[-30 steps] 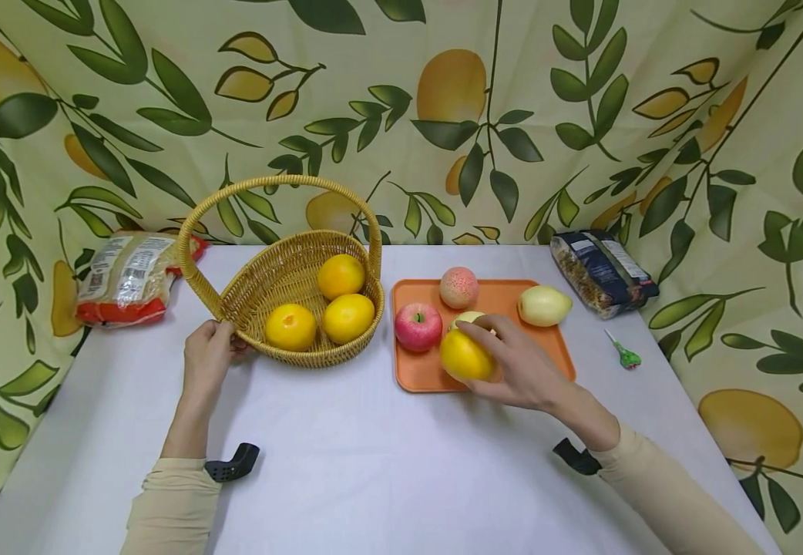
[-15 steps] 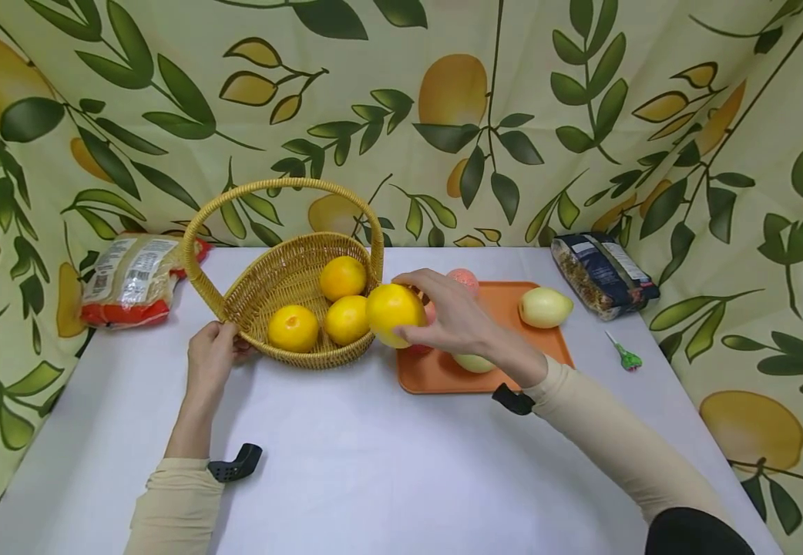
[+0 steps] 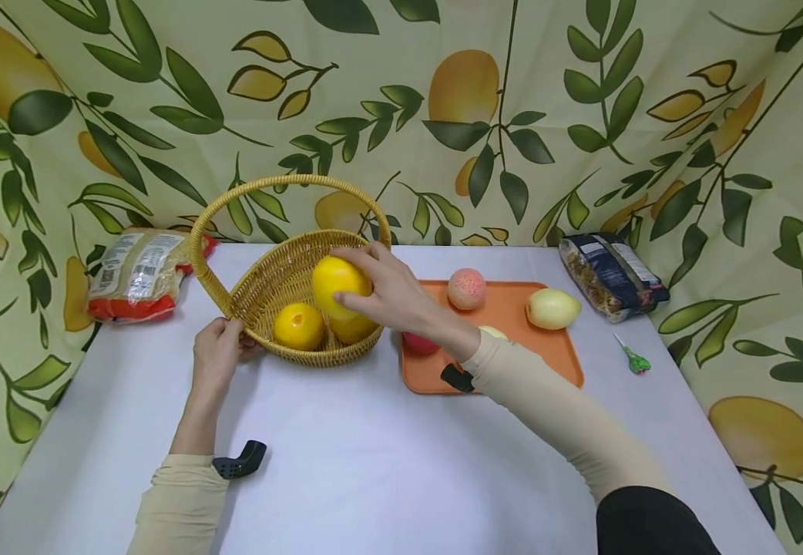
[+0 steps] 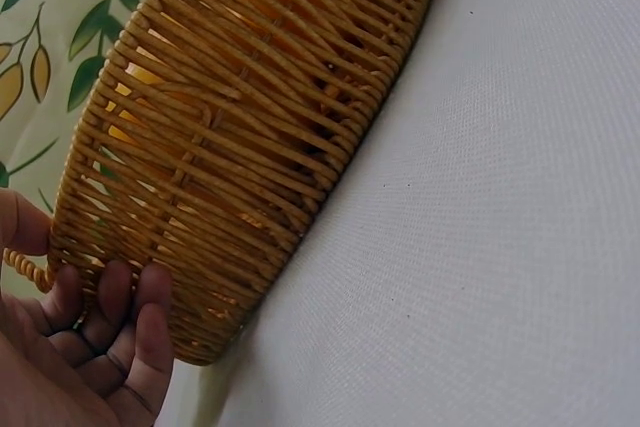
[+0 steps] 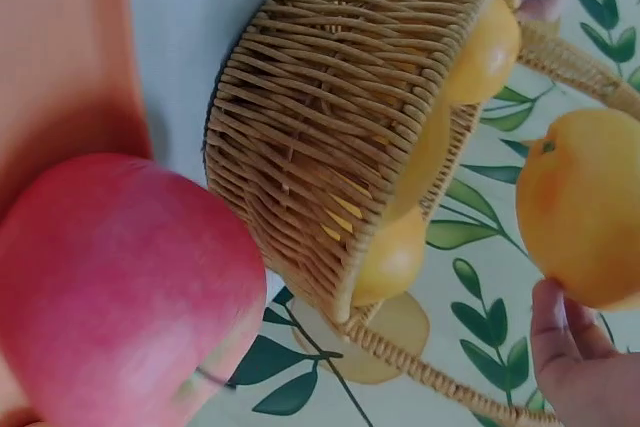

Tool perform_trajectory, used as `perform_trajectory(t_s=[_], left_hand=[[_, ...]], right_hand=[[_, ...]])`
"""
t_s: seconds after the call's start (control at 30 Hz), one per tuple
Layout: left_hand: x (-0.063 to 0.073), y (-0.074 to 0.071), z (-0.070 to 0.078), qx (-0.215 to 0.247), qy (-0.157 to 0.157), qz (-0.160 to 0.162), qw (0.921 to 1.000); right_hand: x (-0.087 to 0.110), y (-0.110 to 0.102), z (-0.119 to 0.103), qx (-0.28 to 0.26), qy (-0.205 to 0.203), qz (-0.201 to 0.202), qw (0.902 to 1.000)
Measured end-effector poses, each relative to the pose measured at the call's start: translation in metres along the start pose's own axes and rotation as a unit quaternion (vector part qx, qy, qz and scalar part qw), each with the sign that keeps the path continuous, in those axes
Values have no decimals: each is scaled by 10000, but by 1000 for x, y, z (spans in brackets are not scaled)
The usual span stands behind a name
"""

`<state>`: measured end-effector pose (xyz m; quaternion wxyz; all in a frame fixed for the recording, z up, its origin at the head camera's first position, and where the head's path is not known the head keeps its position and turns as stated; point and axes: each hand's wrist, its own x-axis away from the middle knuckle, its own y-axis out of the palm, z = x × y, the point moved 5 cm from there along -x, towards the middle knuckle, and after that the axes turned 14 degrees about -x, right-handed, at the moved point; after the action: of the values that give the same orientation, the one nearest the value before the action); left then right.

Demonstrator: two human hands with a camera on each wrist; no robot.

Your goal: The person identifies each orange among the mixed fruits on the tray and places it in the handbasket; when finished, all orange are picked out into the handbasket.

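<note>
A wicker basket (image 3: pixel 263 289) with a tall arched handle stands at the left of the table. My left hand (image 3: pixel 216 356) grips its near-left rim by the handle's foot; the left wrist view shows the fingers (image 4: pixel 152 332) against the woven side. Over the basket opening, my right hand (image 3: pixel 398 297) holds an orange (image 3: pixel 335 284) between thumb and fingers. In the right wrist view this held orange (image 5: pixel 585 207) is apart from the basket. Another orange (image 3: pixel 297 327) lies inside, and one more (image 3: pixel 356 330) shows partly behind the held fruit.
An orange tray (image 3: pixel 557 358) on the right bears a red apple (image 3: pixel 418 344), a speckled peach (image 3: pixel 467 289), a pale yellow fruit (image 3: pixel 552 308) and another pale fruit mostly under the right arm. Food bags stand back left (image 3: pixel 139 274) and back right (image 3: pixel 613 276). A small green-handled item (image 3: pixel 636 361) lies beside the tray.
My right hand has carried the orange leftward from over the tray to above the basket. The left hand keeps its grip on the basket rim.
</note>
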<state>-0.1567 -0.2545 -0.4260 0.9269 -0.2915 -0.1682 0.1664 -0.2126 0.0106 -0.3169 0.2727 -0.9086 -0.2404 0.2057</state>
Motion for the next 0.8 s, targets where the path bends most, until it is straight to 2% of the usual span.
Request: perform_trajectory(t_s=[0.2, 0.37, 0.53, 0.67, 0.8], left_hand=[[0, 1, -2, 9, -43, -81, 10000], [1, 2, -4, 168, -55, -93, 9998], [1, 2, -4, 157, -6, -88, 9998], [1, 0, -1, 100, 5, -76, 9999], [1, 1, 0, 120, -2, -70, 9999]], right_hand=[[-20, 24, -1, 745, -420, 119, 9963], [-30, 46, 7, 1450, -249, -391, 9883], [-33, 56, 12, 1907, 32, -853, 9779], [-36, 58, 8, 2284, -173, -969, 9686], [-37, 59, 8, 2279, -287, -1078, 9673]])
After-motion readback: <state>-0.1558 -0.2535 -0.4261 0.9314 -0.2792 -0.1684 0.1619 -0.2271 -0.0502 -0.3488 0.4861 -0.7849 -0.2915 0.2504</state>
